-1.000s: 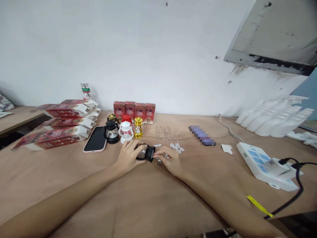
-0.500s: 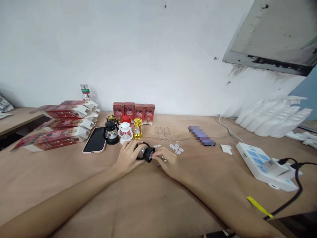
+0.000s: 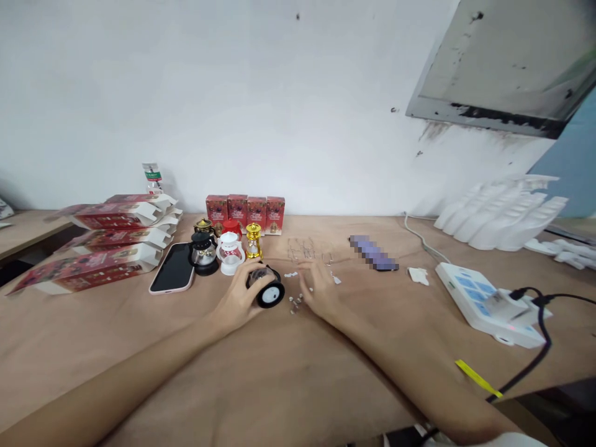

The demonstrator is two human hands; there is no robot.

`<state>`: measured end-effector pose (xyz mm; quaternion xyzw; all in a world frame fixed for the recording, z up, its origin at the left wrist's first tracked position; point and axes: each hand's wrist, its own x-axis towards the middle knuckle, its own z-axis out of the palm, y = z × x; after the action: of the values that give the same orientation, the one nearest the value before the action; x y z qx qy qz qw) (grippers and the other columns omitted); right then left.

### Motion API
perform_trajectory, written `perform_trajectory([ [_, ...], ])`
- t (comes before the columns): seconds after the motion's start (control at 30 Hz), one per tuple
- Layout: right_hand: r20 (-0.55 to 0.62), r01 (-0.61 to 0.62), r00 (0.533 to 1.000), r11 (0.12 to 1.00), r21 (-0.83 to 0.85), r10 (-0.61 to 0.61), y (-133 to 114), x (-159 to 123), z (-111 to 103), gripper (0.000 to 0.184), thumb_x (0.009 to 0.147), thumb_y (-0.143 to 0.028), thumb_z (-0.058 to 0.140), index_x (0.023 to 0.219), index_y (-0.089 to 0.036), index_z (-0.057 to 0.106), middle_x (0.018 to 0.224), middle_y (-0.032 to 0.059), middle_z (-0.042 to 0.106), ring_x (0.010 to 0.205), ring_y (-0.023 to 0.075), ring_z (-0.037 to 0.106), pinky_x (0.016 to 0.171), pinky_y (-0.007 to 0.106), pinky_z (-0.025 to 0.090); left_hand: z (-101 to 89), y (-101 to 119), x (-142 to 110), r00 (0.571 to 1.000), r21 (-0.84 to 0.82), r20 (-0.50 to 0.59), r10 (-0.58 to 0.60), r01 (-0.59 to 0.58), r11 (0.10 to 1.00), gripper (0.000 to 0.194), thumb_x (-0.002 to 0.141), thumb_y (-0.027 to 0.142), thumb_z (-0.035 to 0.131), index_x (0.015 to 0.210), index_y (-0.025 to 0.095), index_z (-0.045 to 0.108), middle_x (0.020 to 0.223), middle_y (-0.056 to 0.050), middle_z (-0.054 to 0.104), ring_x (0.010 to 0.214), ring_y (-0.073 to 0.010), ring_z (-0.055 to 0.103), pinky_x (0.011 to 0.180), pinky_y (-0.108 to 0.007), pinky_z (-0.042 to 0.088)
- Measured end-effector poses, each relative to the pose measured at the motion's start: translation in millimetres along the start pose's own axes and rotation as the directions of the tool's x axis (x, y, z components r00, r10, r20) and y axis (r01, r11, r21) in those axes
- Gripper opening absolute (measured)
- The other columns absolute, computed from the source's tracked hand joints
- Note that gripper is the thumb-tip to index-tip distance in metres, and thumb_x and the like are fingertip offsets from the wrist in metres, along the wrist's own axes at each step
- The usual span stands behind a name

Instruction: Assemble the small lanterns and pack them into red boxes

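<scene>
A small black lantern [image 3: 277,281] lies tilted in my left hand [image 3: 236,295], with my fingers wrapped round its clear middle. Its round base faces me and shows a white disc [image 3: 270,295] with a small dark mark. My right hand [image 3: 322,293] is apart from the lantern, low over the table, thumb and fingers spread with nothing visible in them. Small white pieces [image 3: 291,274] lie by its fingertips, partly hidden by the hand. Tiny light bits [image 3: 295,303] are scattered between the two hands. Several thin wire pieces [image 3: 307,249] lie just beyond.
Behind my left hand stand more small lanterns: black [image 3: 203,254], white [image 3: 230,254] and gold [image 3: 254,241] among them. Red boxes [image 3: 237,212] line the wall. Flattened red cartons [image 3: 112,264], a phone [image 3: 173,268] and a white power strip [image 3: 484,304] flank the work area.
My right hand has left the lantern's base and moved over the small white pieces. The lantern has turned, so its base now faces me.
</scene>
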<state>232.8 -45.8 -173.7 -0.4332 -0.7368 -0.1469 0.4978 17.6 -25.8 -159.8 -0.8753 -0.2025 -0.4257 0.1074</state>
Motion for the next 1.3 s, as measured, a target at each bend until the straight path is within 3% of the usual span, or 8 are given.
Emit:
perform_trajectory([
  [0.1,-0.033,-0.209,0.978,0.971,-0.114,0.207,35.3,3.0,-2.5,0.018,0.082,-0.017,0.042,0.095,-0.017,0.055,0.094,0.0130,0.062,0.094,0.0266,0.057,0.082,0.045,0.046,-2.0,1.3,-1.2,0.999,0.078,0.048,-0.019,0.015,0.997,0.036,0.080,0.024,0.060,0.115,0.026,0.054,0.112,-0.011,0.053,0.105,-0.0268,0.050,0.087,-0.043,0.043],
  [0.2,0.013,-0.432,0.898,0.888,-0.162,0.439,73.2,1.0,-6.5,0.018,0.080,-0.023,0.045,0.092,-0.016,0.056,0.096,0.0136,0.063,0.094,0.0261,0.058,0.083,0.045,0.046,-2.1,0.6,-3.6,0.997,0.047,0.071,0.035,-0.038,0.998,0.037,0.082,0.019,0.055,0.118,0.024,0.051,0.104,-0.010,0.058,0.096,-0.0229,0.054,0.081,-0.037,0.045],
  [0.3,0.080,-0.482,0.863,0.860,-0.169,0.499,101.0,-2.5,-8.8,0.015,0.079,-0.023,0.046,0.083,-0.016,0.059,0.082,0.0098,0.067,0.079,0.0215,0.063,0.070,0.036,0.051,-1.0,-0.8,-3.8,0.996,0.007,0.025,0.084,-0.084,0.996,0.038,0.081,0.018,0.054,0.118,0.022,0.047,0.103,-0.010,0.059,0.094,-0.0223,0.054,0.079,-0.036,0.046],
  [0.5,0.291,-0.397,0.849,0.896,-0.200,0.441,113.8,-1.3,-15.8,0.017,0.080,-0.021,0.051,0.072,-0.016,0.065,0.066,0.0028,0.070,0.058,0.0153,0.064,0.053,0.024,0.049,0.5,-1.3,-1.2,0.995,-0.029,-0.036,0.095,-0.096,0.995,0.037,0.079,0.013,0.053,0.114,0.020,0.042,0.105,-0.012,0.055,0.100,-0.0229,0.055,0.081,-0.038,0.050],
  [0.9,0.492,0.033,0.849,0.909,-0.416,0.194,96.2,9.2,-28.0,0.012,0.082,-0.011,0.055,0.076,-0.017,0.064,0.088,0.0129,0.066,0.090,0.0248,0.057,0.082,0.034,0.041,2.1,-1.7,-2.6,0.997,-0.020,-0.036,0.064,-0.065,0.998,0.037,0.078,0.012,0.053,0.112,0.019,0.041,0.105,-0.012,0.054,0.101,-0.0236,0.056,0.080,-0.038,0.052],
  [1.13,0.370,0.006,0.912,0.899,-0.439,0.175,97.7,8.7,-26.1,0.019,0.088,-0.016,0.043,0.078,-0.016,0.059,0.087,0.0138,0.063,0.087,0.0248,0.053,0.078,0.034,0.040,4.1,-0.6,-4.0,0.999,-0.167,-0.016,-0.031,0.028,0.985,0.036,0.078,0.016,0.057,0.110,0.020,0.042,0.110,-0.011,0.053,0.107,-0.0226,0.056,0.086,-0.037,0.050],
  [1.23,0.169,-0.176,0.956,0.931,-0.320,0.239,89.9,9.7,-25.0,0.023,0.092,-0.026,0.036,0.082,-0.017,0.055,0.088,0.0129,0.062,0.085,0.0235,0.054,0.076,0.035,0.042,5.0,-0.2,0.2,0.965,-0.267,-0.057,-0.257,0.234,0.935,0.034,0.073,0.018,0.061,0.103,0.019,0.044,0.103,-0.008,0.055,0.098,-0.0207,0.058,0.083,-0.035,0.049],
  [1.3,0.003,-0.336,0.941,0.937,-0.098,0.338,79.6,10.3,-20.7,0.026,0.092,-0.035,0.036,0.084,-0.018,0.053,0.083,0.0091,0.061,0.080,0.0211,0.055,0.072,0.033,0.044,5.7,-1.4,4.0,0.887,-0.373,-0.044,-0.460,0.413,0.831,0.034,0.069,0.020,0.064,0.098,0.019,0.046,0.097,-0.005,0.056,0.090,-0.0188,0.058,0.078,-0.032,0.049],
])
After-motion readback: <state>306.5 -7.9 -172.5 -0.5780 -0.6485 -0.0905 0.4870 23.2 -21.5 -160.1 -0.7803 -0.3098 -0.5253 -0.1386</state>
